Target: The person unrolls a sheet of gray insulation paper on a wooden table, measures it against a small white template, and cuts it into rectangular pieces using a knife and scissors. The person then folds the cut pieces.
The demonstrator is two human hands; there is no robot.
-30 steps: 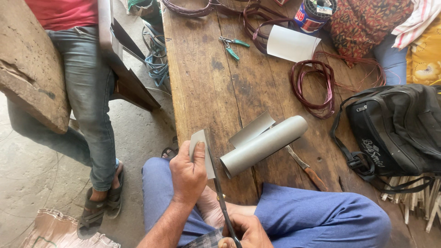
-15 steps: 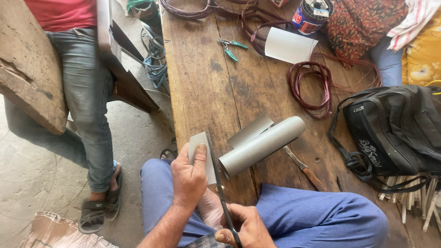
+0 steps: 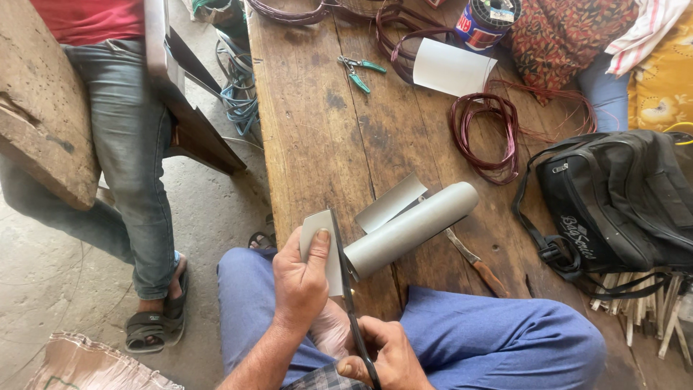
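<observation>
My left hand [image 3: 299, 278] pinches a small grey sheet of paper [image 3: 315, 225] upright over my lap, thumb pressed on its face. My right hand [image 3: 382, 357] grips the handles of dark scissors [image 3: 345, 282], whose blades run up along the sheet's right edge. Just right of the sheet lies a grey paper roll [image 3: 411, 229] on the wooden table [image 3: 325, 137], with a loose grey strip [image 3: 390, 202] beside it.
A knife with a wooden handle [image 3: 478, 265] lies by the roll. Coils of reddish wire [image 3: 487, 137], green-handled pliers [image 3: 357, 72], a white sheet [image 3: 451, 66] and a wire spool [image 3: 485, 23] sit farther back. A black bag [image 3: 621, 198] is at the right. A person in jeans [image 3: 133, 152] stands left.
The scissor blades have advanced farther up the grey sheet's edge. My right hand has shifted slightly forward. The view has drifted a little.
</observation>
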